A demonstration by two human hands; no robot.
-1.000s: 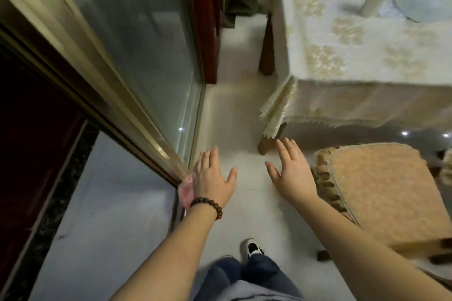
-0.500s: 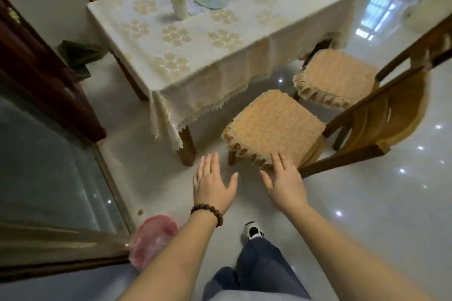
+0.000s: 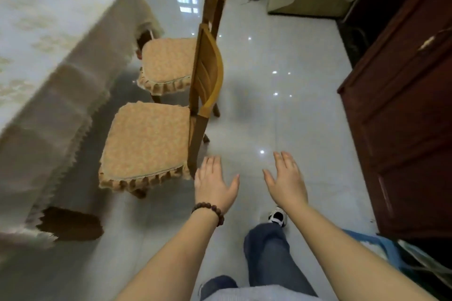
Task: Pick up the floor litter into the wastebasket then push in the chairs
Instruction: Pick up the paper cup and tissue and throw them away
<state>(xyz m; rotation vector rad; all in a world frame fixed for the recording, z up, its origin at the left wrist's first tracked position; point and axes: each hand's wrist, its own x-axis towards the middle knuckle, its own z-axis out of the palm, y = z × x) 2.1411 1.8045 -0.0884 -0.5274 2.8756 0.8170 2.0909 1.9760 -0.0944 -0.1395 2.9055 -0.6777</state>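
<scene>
1. Beside the cloth-covered worktop (image 3: 49,39), two cushioned chairs stand pulled out: the near chair (image 3: 146,144) just ahead of the hands, the far chair (image 3: 168,63) behind it, both with seats facing the worktop and wooden backs toward the open floor (image 3: 281,110).
2. Left hand (image 3: 214,183), with a bead bracelet (image 3: 208,210) at the wrist, is spread wide and flat, holding nothing; it hovers near the lower end of the near chair's backrest, though whether it touches the wood I cannot tell.
3. Right hand (image 3: 287,178) is likewise wide and empty, out over bare tile, well apart from either chair.
4. No litter and no wastebasket show in this view, so the chairs look like the step in hand.
5. Risks: pushing low on one side of the backrest could swivel the near chair instead of sliding it straight, knocking it against the far chair, which stands close. The hanging tablecloth fringe could catch on the cushion frill and drag. A glossy tile floor may let the legs skid faster than meant.
6. Room: wide open floor lies to the right, bounded by a dark cabinet (image 3: 403,105). Space under the worktop edge looks free, apart from its leg (image 3: 71,225) near the corner.
</scene>
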